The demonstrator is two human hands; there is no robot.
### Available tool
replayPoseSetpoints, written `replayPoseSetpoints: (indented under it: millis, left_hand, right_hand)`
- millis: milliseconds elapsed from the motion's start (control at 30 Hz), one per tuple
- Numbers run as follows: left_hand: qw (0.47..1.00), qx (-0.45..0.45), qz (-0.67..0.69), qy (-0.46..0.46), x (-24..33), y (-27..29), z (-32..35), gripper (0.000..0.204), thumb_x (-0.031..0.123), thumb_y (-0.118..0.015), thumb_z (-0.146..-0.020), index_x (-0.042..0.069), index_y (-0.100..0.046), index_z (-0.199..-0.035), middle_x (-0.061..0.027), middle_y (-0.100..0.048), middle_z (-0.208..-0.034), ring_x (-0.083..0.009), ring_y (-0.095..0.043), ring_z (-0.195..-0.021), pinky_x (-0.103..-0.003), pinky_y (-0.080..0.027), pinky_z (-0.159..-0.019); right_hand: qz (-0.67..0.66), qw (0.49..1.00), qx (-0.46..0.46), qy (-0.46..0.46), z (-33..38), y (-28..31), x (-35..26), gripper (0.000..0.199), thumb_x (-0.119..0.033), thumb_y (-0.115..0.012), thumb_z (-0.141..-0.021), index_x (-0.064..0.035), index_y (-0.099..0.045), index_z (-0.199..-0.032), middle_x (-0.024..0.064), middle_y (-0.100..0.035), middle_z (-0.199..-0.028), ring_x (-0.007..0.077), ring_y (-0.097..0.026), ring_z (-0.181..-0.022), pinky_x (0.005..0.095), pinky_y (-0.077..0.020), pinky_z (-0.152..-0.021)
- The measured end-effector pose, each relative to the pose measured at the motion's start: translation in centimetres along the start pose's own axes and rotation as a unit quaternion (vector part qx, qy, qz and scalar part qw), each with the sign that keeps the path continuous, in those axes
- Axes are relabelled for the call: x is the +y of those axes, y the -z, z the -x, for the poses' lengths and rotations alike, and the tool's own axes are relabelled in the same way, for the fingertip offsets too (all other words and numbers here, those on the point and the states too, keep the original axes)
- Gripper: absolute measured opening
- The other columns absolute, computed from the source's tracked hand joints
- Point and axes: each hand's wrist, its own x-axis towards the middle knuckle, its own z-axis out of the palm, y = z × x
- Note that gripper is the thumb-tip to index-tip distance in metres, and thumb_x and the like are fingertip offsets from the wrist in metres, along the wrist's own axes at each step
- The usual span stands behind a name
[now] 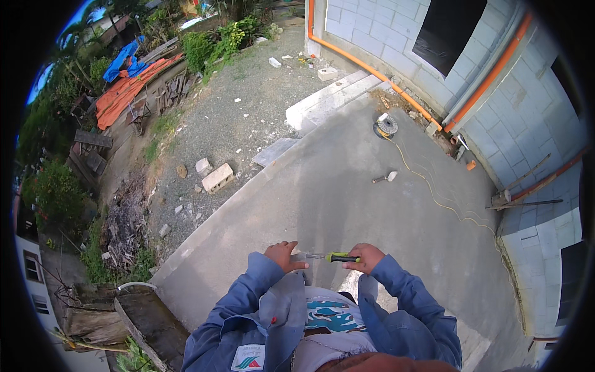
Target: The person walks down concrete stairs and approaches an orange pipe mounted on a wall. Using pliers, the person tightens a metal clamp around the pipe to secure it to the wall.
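Observation:
In front of my chest, both hands hold a slim hand tool with a green-and-black handle (344,257) and a grey metal shank and blade. My right hand (367,257) has its fingers closed round the end of the handle. At the other end, my left hand (284,256) pinches the flat grey part between thumb and fingers. The tool lies nearly level between them, above the grey concrete slab (338,211). The exact kind of tool is too small to make out.
A cable reel (385,126) with a yellow cord rests on the slab. Nearer lies a short tool with a whitish head (391,176). Orange pipes (406,94) run along the block wall (372,31). Left of the slab edge, a concrete block (218,178) sits on gravel.

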Motion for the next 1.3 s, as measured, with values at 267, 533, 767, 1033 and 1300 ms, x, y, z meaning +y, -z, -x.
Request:
replayPoseSetpoints:
  millis: [267, 533, 767, 1033, 1300]
  left_hand:
    - [0.998, 0.033, 0.047, -0.006, -2.9, 8.5, -10.6, 0.080, 0.060, -0.073, -0.086, -0.002, -0.060, -0.134, -0.0265, -0.066, -0.119, -0.0405, -0.068, -0.107, -0.046, -0.055, -0.093]
    - [0.989, 0.039, 0.129, 0.059, -1.1, 18.1, -29.0, 0.056, 0.049, -0.075, -0.091, 0.000, -0.071, -0.118, -0.0210, -0.071, -0.107, -0.0339, -0.072, -0.095, -0.041, -0.058, -0.085]
    - [0.984, 0.099, 0.131, 0.066, 1.4, 26.0, -41.9, 0.043, 0.039, -0.073, -0.094, -0.001, -0.071, -0.108, -0.0209, -0.070, -0.094, -0.0341, -0.069, -0.088, -0.042, -0.054, -0.079]
    - [0.980, 0.087, 0.166, 0.063, -1.2, 34.6, -59.1, 0.049, 0.048, -0.075, -0.090, 0.002, -0.073, -0.109, -0.0187, -0.069, -0.094, -0.0344, -0.070, -0.086, -0.041, -0.054, -0.077]
    - [0.968, 0.052, 0.244, 0.025, -7.9, 46.4, -82.9, 0.032, 0.032, -0.076, -0.094, 0.002, -0.075, -0.103, -0.0140, -0.073, -0.086, -0.0227, -0.067, -0.076, -0.036, -0.053, -0.070]
  right_hand:
    - [0.005, 0.998, 0.032, 0.058, -11.5, 7.4, 5.5, 0.048, -0.049, -0.076, -0.087, -0.0027, -0.076, -0.099, 0.0182, -0.068, -0.098, 0.0379, -0.064, -0.092, 0.0453, -0.0523, -0.082]
    - [0.004, 0.994, -0.006, 0.111, -25.5, 22.0, 16.4, 0.045, -0.047, -0.078, -0.084, -0.0035, -0.076, -0.097, 0.0162, -0.067, -0.101, 0.0363, -0.063, -0.094, 0.0454, -0.0509, -0.083]
    - [-0.055, 0.993, 0.052, 0.093, -35.2, 34.3, 21.0, 0.044, -0.044, -0.080, -0.083, -0.0031, -0.077, -0.099, 0.0164, -0.067, -0.102, 0.0362, -0.063, -0.095, 0.0444, -0.0516, -0.084]
    - [-0.049, 0.995, 0.065, 0.065, -47.5, 44.9, 28.3, 0.041, -0.040, -0.084, -0.079, -0.0040, -0.077, -0.097, 0.0158, -0.067, -0.106, 0.0341, -0.063, -0.099, 0.0419, -0.0520, -0.086]
    - [-0.037, 0.996, 0.079, 0.028, -66.3, 57.3, 36.5, 0.039, -0.037, -0.084, -0.078, -0.0034, -0.076, -0.097, 0.0157, -0.066, -0.109, 0.0343, -0.062, -0.101, 0.0420, -0.0511, -0.087]
